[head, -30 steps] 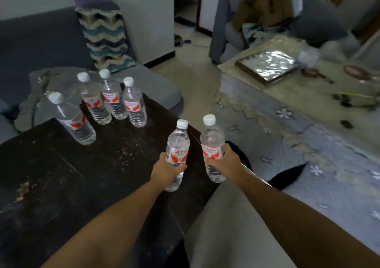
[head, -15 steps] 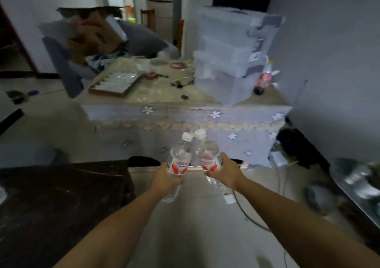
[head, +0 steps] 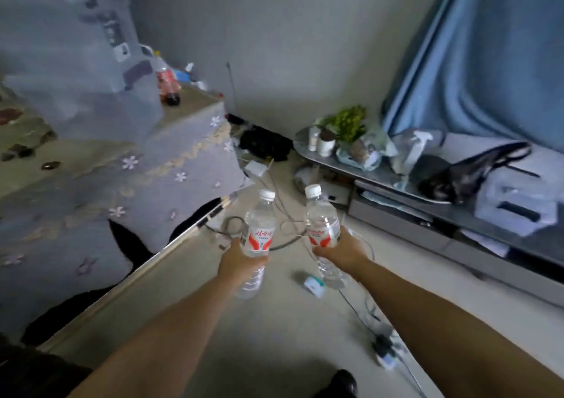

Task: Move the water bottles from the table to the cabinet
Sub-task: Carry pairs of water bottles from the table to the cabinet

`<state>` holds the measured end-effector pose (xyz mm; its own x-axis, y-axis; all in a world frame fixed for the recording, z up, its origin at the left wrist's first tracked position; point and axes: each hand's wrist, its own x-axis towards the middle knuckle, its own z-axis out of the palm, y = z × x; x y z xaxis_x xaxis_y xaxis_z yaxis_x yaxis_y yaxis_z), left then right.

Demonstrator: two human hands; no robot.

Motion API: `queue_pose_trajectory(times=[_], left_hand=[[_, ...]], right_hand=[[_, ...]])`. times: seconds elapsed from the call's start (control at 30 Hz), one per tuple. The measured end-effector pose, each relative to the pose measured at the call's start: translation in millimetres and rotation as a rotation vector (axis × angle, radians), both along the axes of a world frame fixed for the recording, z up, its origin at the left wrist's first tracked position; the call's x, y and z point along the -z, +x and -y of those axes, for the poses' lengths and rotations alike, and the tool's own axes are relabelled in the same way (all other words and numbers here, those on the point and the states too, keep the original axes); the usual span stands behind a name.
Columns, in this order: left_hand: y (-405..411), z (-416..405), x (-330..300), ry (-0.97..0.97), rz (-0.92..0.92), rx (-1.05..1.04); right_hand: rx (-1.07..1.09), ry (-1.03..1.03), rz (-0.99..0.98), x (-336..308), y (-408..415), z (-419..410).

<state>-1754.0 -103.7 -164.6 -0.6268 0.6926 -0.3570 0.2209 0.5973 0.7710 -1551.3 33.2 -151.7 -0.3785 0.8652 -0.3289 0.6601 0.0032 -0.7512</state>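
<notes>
I carry two clear water bottles with white caps and red-and-white labels in front of me, above the floor. My left hand (head: 239,257) grips the left bottle (head: 259,229) around its middle. My right hand (head: 340,249) grips the right bottle (head: 322,223) the same way. Both bottles stand roughly upright, a little apart. A low grey cabinet (head: 427,233) with a shiny top runs along the right side, ahead of the right bottle. The dark table with the other bottles is out of view.
A cloth-covered table (head: 152,184) fills the left, with a cola bottle (head: 167,84) on it. The cabinet top carries a plant (head: 348,124), cups, a spray bottle and a black bag (head: 457,178). Cables and a power strip (head: 389,355) lie on the floor. A blue curtain (head: 488,55) hangs at right.
The view has swung right, from the dark table past the cloth-covered table toward the low cabinet. Both hands kept their bottles, which are now slightly farther apart.
</notes>
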Motion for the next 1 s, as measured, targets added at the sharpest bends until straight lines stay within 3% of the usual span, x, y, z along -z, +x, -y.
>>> queue_pose_trajectory(times=[0.27, 0.43, 0.63, 1.0], left_hand=[[200, -92, -8, -0.049, -0.027, 0.419], [311, -121, -2, -0.033, 0.004, 0.502], [509, -152, 10, -0.053, 0.110, 0.629], [734, -209, 26, -0.122, 0.146, 0.967]], right_hand=[[0.392, -0.067, 0.030, 8, 222, -4], [0.543, -0.103, 0.021, 6, 343, 5], [0.814, -0.098, 0.015, -1, 539, 26], [1.179, -0.149, -0.052, 17, 731, 44]])
